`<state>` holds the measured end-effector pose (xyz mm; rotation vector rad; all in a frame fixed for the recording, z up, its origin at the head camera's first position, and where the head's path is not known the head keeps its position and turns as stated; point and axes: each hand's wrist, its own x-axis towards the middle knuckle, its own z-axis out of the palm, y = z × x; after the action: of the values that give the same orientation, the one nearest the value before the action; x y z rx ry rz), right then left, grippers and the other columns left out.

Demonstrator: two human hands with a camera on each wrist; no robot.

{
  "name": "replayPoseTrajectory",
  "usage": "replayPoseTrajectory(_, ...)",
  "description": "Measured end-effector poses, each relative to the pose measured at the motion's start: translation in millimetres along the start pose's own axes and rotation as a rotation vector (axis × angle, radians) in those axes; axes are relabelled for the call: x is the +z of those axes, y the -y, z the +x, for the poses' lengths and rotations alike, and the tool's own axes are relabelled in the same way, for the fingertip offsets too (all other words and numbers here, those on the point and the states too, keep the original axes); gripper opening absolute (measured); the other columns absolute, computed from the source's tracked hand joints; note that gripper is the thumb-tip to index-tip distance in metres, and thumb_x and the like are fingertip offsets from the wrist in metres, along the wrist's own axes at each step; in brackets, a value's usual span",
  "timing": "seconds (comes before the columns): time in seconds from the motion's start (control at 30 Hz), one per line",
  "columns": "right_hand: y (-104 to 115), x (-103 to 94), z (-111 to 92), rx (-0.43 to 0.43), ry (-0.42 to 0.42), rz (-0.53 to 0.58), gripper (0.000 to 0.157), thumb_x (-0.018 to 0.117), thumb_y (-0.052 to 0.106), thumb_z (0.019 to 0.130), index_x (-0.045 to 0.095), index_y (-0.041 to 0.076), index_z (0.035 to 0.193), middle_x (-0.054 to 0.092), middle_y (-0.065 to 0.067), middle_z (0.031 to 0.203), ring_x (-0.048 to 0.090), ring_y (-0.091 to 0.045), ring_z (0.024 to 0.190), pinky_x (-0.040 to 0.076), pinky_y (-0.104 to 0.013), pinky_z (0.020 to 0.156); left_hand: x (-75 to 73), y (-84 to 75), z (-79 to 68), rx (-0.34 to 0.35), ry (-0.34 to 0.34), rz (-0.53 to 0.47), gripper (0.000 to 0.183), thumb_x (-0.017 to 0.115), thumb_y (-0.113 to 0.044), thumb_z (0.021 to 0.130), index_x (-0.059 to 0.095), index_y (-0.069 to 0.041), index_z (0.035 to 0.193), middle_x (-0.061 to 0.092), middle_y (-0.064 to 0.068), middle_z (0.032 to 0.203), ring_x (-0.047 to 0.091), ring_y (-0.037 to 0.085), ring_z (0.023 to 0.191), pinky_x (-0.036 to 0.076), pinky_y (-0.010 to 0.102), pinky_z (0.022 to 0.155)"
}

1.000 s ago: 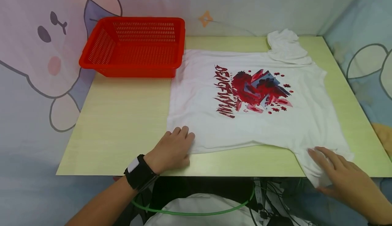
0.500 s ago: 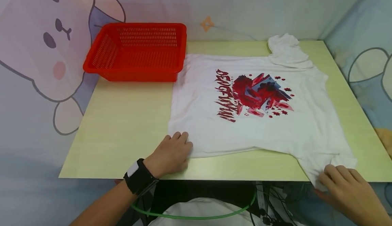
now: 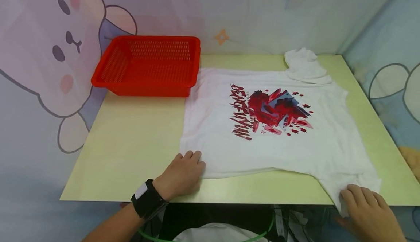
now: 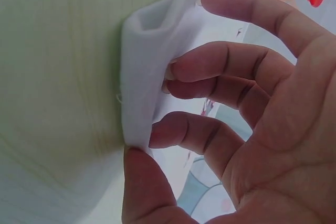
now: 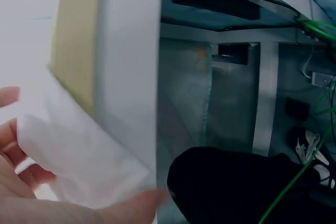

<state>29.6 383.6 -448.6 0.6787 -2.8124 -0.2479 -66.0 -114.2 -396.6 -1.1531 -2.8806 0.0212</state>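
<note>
A white T-shirt lies flat and sideways on the table, its red, black and blue print facing up. Its hem is on the left and the sleeves are on the right. My left hand pinches the near hem corner; in the left wrist view the thumb and a finger meet at the folded white edge. At the near right, my right hand grips the near sleeve, fingers on top and thumb below. In the right wrist view, that sleeve's cloth hangs over the table's edge.
A red plastic basket stands at the back left, right beside the hem. The far sleeve lies bunched near the back edge. Bare table shows on the left. Cables and a green hoop are below the front edge.
My right hand has moved toward the sleeve's end, and its fingers have curled onto the cloth. The left hand stays at the hem corner. The head view has tilted up slightly.
</note>
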Motion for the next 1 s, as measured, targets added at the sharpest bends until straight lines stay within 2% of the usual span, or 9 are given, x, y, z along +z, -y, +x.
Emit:
replayPoseTrajectory(0.1,5,4.2,-3,0.016,-0.04,-0.016,0.082,0.049,0.077,0.065,0.048,-0.002,0.089,0.048,-0.02,0.09,0.047,-0.04,0.081,0.037,-0.053,0.069,3.0,-2.2,-4.2,0.013,-0.027,0.008,0.006,0.055,-0.015,0.074,0.052,-0.013,0.07,0.033,0.001,0.072,0.035,0.017,0.065,0.028,0.03,0.052)
replayPoseTrajectory(0.2,7,1.3,-5,0.036,-0.072,-0.022,0.051,0.027,0.046,0.087,0.046,-0.001,0.084,0.047,-0.019,0.087,0.047,-0.039,0.077,0.038,-0.051,0.065,5.6,-3.8,-6.3,0.03,-0.08,0.003,0.009,0.055,-0.013,0.072,0.048,-0.013,0.067,0.03,-0.001,0.07,0.032,0.015,0.063,0.025,0.028,0.05)
replayPoseTrajectory(0.27,8,-4.6,-5,0.075,-0.095,-0.019,0.048,0.01,0.031,0.086,0.047,0.001,0.083,0.049,-0.017,0.089,0.048,-0.038,0.078,0.039,-0.05,0.064,6.5,-4.2,-6.7,0.042,-0.121,0.013,0.008,0.053,-0.012,0.071,0.046,-0.013,0.066,0.028,-0.002,0.069,0.029,0.014,0.061,0.023,0.026,0.048)
replayPoseTrajectory(0.33,8,-13.2,-3,0.122,-0.115,-0.026,0.053,0.007,0.032,0.092,0.05,0.002,0.085,0.051,-0.016,0.09,0.05,-0.038,0.08,0.04,-0.049,0.065,5.6,-4.0,-6.4,0.045,-0.167,0.013,0.007,0.051,-0.011,0.072,0.046,-0.012,0.068,0.026,-0.003,0.067,0.027,0.013,0.058,0.021,0.024,0.047)
replayPoseTrajectory(0.5,-7,-27.3,9,0.217,-0.34,-0.025,0.046,0.018,0.024,0.091,0.054,-0.004,0.086,0.054,-0.021,0.086,0.051,-0.042,0.07,0.04,-0.051,0.061,-0.4,0.2,-3.7,0.045,-0.255,0.031,0.007,0.043,-0.003,0.076,0.043,-0.01,0.073,0.023,-0.004,0.061,0.023,0.011,0.051,0.018,0.024,0.043)
replayPoseTrajectory(0.63,-26,-35.6,18,0.215,-0.416,-0.04,0.042,0.021,0.016,0.085,0.054,-0.011,0.088,0.053,-0.028,0.08,0.047,-0.041,0.056,0.036,-0.049,0.052,-5.4,5.5,-1.3,0.047,-0.219,-0.025,0.011,0.043,0.003,0.08,0.043,-0.008,0.079,0.026,-0.005,0.058,0.03,0.01,0.05,0.024,0.023,0.043)
replayPoseTrajectory(0.73,-41,-43.2,21,0.223,-0.374,-0.069,0.048,0.018,0.02,0.085,0.052,-0.014,0.092,0.05,-0.03,0.078,0.043,-0.037,0.053,0.031,-0.044,0.047,-7.6,9.4,-0.3,0.047,-0.154,-0.08,0.011,0.046,0.003,0.083,0.043,-0.007,0.084,0.031,-0.004,0.06,0.035,0.011,0.054,0.029,0.023,0.047)
replayPoseTrajectory(0.87,-57,-47.2,25,0.257,-0.377,0.027,0.044,0.025,0.02,0.086,0.051,-0.015,0.094,0.049,-0.031,0.078,0.042,-0.037,0.053,0.031,-0.045,0.046,-9.4,14.2,-0.7,0.055,-0.098,-0.098,0.012,0.053,0.001,0.085,0.045,-0.005,0.091,0.037,-0.002,0.066,0.038,0.011,0.06,0.033,0.022,0.054)
replayPoseTrajectory(1.0,-68,-49.0,26,0.254,-0.367,0.183,0.037,0.032,0.016,0.084,0.052,-0.013,0.098,0.049,-0.027,0.078,0.039,-0.022,0.045,0.03,-0.03,0.04,-12.3,18.2,-2.9,0.082,-0.083,-0.055,0.009,0.056,-0.001,0.083,0.052,-0.005,0.09,0.042,0.001,0.072,0.038,0.013,0.064,0.035,0.022,0.057)
